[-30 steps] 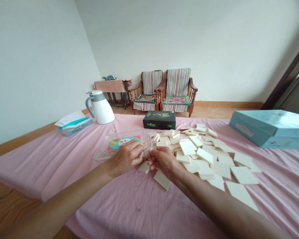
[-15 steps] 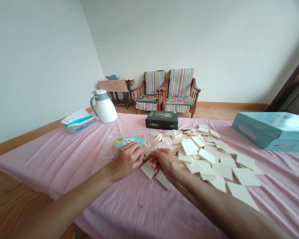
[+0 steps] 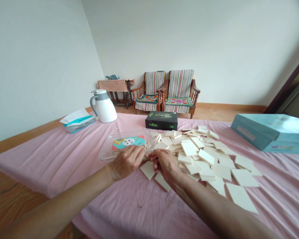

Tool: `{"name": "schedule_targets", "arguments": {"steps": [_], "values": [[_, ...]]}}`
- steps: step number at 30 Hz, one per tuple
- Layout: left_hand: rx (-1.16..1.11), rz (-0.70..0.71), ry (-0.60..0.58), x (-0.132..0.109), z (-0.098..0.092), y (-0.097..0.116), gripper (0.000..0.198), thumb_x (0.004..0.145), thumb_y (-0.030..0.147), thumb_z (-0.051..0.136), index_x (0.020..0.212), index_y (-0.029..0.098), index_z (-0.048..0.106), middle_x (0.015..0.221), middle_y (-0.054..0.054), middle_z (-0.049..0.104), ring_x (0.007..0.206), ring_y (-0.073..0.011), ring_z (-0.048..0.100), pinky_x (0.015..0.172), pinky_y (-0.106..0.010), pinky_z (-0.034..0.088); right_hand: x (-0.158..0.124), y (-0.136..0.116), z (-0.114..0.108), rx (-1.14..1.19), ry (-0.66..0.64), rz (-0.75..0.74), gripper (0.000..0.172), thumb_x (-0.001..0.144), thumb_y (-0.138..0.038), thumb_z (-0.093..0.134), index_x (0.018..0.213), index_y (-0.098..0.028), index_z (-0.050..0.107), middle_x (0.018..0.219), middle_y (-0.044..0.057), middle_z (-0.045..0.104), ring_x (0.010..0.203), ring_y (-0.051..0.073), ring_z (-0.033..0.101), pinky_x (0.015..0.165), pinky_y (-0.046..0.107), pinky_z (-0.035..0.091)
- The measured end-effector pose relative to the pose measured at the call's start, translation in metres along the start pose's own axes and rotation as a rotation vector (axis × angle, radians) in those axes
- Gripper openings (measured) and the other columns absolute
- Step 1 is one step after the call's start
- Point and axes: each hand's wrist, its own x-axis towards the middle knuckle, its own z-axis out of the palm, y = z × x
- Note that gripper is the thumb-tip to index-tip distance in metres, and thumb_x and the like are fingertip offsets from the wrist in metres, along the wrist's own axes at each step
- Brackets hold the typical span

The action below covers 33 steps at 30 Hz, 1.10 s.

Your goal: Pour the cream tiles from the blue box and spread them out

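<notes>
A clear plastic container (image 3: 107, 146) with a colourful label lies on the pink cloth, small pale pieces showing inside it. My left hand (image 3: 130, 162) is closed at the container's near side, fingers curled down; what it grips, if anything, is hidden. Just right of it, my right hand (image 3: 164, 162) is closed in a pinch by the container's right corner, and its fingertips hide anything between them. Many pale square tiles (image 3: 189, 148) lie in a loose heap beside and beyond my right hand. Two more tiles (image 3: 148, 170) lie flat below my hands.
A black box (image 3: 161, 120) stands behind the container. At the back left are a white jug (image 3: 106, 108) and a tissue pack (image 3: 79, 123). A light blue box (image 3: 271, 132) sits at the right. Two chairs (image 3: 180, 88) stand beyond the pink-covered table (image 3: 64, 166).
My left hand has shifted slightly right, uncovering more of the container's label. My right hand has hardly moved. The view has tilted slightly.
</notes>
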Motion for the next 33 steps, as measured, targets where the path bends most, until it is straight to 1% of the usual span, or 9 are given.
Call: {"name": "schedule_targets", "arguments": {"steps": [2,4,7,9,14,21,25,28,33], "values": [[-0.086,-0.081,-0.076,0.001,0.000,-0.001,0.013,0.088,0.013,0.045,0.087,0.014,0.058,0.077,-0.006,0.062,0.076,-0.0182,0.059,0.067,-0.030,0.047,0.001,0.000,-0.001,0.000,-0.002,-0.001,0.009,0.062,-0.016,0.049,0.055,-0.015,0.055,0.043,-0.004,0.050,0.026,0.006,0.037,0.025,0.020,0.025],[-0.147,-0.106,-0.159,0.002,-0.002,-0.002,0.014,0.088,0.013,0.045,0.090,0.015,0.058,0.080,-0.005,0.061,0.079,-0.0183,0.058,0.071,-0.031,0.047,0.001,-0.001,-0.001,-0.001,0.002,-0.008,0.009,0.061,-0.016,0.049,0.054,-0.015,0.055,0.042,-0.003,0.050,0.027,0.006,0.038,0.026,0.020,0.025],[-0.166,-0.054,-0.270,0.004,-0.004,-0.002,0.012,0.089,0.016,0.046,0.091,0.016,0.057,0.082,-0.004,0.059,0.081,-0.0189,0.055,0.070,-0.031,0.046,0.000,-0.001,-0.001,-0.006,0.007,-0.019,0.010,0.061,-0.015,0.049,0.051,-0.016,0.052,0.039,-0.004,0.049,0.026,0.006,0.037,0.026,0.019,0.024],[-0.129,-0.028,-0.299,0.006,-0.003,-0.001,0.011,0.090,0.017,0.046,0.089,0.016,0.056,0.081,-0.004,0.058,0.079,-0.0193,0.054,0.068,-0.032,0.044,0.000,-0.001,-0.001,-0.007,0.010,-0.024,0.011,0.061,-0.016,0.048,0.050,-0.016,0.051,0.037,-0.004,0.047,0.025,0.006,0.035,0.026,0.019,0.022],[-0.077,-0.002,-0.276,0.009,0.002,-0.002,0.010,0.088,0.016,0.047,0.083,0.016,0.055,0.076,-0.003,0.057,0.072,-0.0197,0.054,0.063,-0.032,0.041,-0.002,-0.001,0.001,0.001,0.019,-0.045,0.010,0.060,-0.017,0.048,0.051,-0.016,0.052,0.038,-0.005,0.047,0.024,0.006,0.033,0.026,0.020,0.019],[-0.309,-0.138,-0.286,0.017,0.003,-0.013,0.018,0.089,0.026,0.047,0.074,0.018,0.053,0.072,-0.002,0.059,0.067,-0.0155,0.056,0.059,-0.026,0.037,-0.004,0.000,0.001,-0.018,0.036,-0.073,0.010,0.060,-0.017,0.047,0.050,-0.017,0.050,0.039,-0.005,0.047,0.025,0.007,0.035,0.026,0.021,0.019],[-0.424,-0.315,-0.276,0.024,0.002,-0.021,0.024,0.091,0.020,0.039,0.070,0.017,0.051,0.068,-0.001,0.058,0.063,-0.0132,0.055,0.057,-0.024,0.036,-0.004,0.000,0.000,-0.021,0.028,-0.079,0.012,0.061,-0.018,0.047,0.049,-0.017,0.050,0.040,-0.004,0.048,0.025,0.006,0.034,0.026,0.020,0.019],[-0.450,-0.427,-0.245,0.027,0.000,-0.026,0.023,0.092,0.019,0.038,0.074,0.017,0.051,0.071,-0.001,0.058,0.066,-0.0129,0.056,0.059,-0.024,0.038,-0.003,0.000,0.000,-0.018,0.022,-0.065,0.011,0.061,-0.019,0.047,0.052,-0.017,0.051,0.039,-0.005,0.047,0.025,0.006,0.034,0.026,0.020,0.018],[-0.382,-0.358,-0.220,0.024,-0.007,-0.023,0.019,0.093,0.025,0.038,0.084,0.017,0.053,0.082,-0.003,0.059,0.077,-0.0152,0.057,0.069,-0.027,0.041,-0.006,0.001,0.001,-0.022,0.008,-0.048,0.009,0.061,-0.019,0.047,0.055,-0.017,0.053,0.041,-0.005,0.049,0.026,0.006,0.037,0.026,0.020,0.021]]}}
